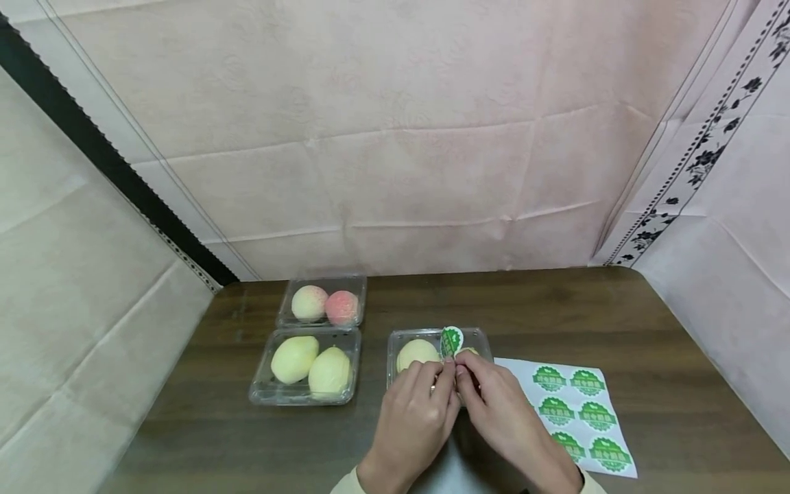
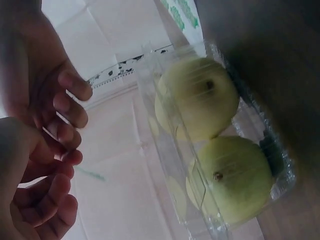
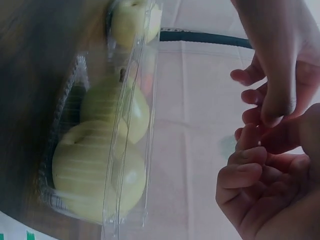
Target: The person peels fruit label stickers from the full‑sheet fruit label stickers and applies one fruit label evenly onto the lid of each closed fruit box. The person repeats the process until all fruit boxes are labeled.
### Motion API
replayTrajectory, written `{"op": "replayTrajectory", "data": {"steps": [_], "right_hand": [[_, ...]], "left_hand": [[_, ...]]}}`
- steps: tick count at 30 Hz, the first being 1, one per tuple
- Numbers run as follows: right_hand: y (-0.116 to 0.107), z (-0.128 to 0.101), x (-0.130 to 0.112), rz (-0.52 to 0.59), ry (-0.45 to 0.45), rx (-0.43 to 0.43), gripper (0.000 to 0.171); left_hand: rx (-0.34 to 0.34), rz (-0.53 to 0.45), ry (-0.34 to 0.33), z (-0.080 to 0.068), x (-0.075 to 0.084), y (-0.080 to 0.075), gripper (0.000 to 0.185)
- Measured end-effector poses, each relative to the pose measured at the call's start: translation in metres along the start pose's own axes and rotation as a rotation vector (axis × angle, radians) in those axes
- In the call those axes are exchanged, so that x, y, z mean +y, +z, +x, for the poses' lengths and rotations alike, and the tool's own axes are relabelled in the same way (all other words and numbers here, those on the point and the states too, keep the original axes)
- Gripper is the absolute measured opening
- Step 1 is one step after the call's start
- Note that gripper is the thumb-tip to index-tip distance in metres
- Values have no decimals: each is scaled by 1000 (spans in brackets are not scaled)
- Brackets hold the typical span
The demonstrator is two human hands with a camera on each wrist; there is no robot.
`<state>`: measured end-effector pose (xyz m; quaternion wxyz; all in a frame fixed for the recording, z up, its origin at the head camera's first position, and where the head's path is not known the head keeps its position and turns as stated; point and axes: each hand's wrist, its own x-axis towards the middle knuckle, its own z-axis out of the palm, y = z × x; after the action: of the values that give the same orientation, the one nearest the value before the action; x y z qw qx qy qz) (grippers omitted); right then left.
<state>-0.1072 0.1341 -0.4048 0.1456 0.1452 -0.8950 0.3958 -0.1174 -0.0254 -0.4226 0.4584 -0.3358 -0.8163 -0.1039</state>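
Above the clear plastic box | left hand, right hand — grip pinched on the round green-and-white sticker | I see it project forward — box below.

Three fruit boxes lie left of the sticker sheet.

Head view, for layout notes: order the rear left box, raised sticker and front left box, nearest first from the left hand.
1. Raised sticker: just beyond the left hand.
2. Front left box: left of that hand.
3. Rear left box: farther back.
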Motion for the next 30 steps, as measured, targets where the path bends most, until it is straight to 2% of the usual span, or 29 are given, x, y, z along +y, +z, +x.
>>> {"op": "replayTrajectory", "data": {"steps": [3, 5, 7, 9, 11, 14, 19, 22, 25, 30], "right_hand": [[-3, 0, 3, 57, -11, 1, 22], [-5, 0, 6, 121, -3, -14, 24], [-7, 0, 9, 200, 10, -30, 27], [-9, 0, 13, 266, 25, -34, 29], [-11, 1, 16, 309, 33, -34, 29], [-13, 2, 18, 333, 40, -36, 26], [-17, 3, 19, 404, 85, -86, 23], [-18, 3, 21, 495, 98, -138, 23], [-18, 3, 24, 596, 92, -197, 23], [-17, 6, 30, 673, 97, -281, 27]], "left_hand": [[3, -9, 19, 0, 1, -1, 37], [9, -57, 10, 1, -1, -1, 36], [15, -163, -28, 0, -5, -1, 31], [18, -296, -99, 0, -9, -1, 25], [15, -421, -205, 0, -14, -2, 23], [-22, -588, -411, 0, -22, -2, 22], [-164, -910, -808, 0, -31, 2, 16], [-230, -1037, -961, -2, -35, 6, 11], [-261, -1113, -1011, -4, -37, 8, 15], [-281, -1183, -1015, -4, -38, 5, 19]]}}
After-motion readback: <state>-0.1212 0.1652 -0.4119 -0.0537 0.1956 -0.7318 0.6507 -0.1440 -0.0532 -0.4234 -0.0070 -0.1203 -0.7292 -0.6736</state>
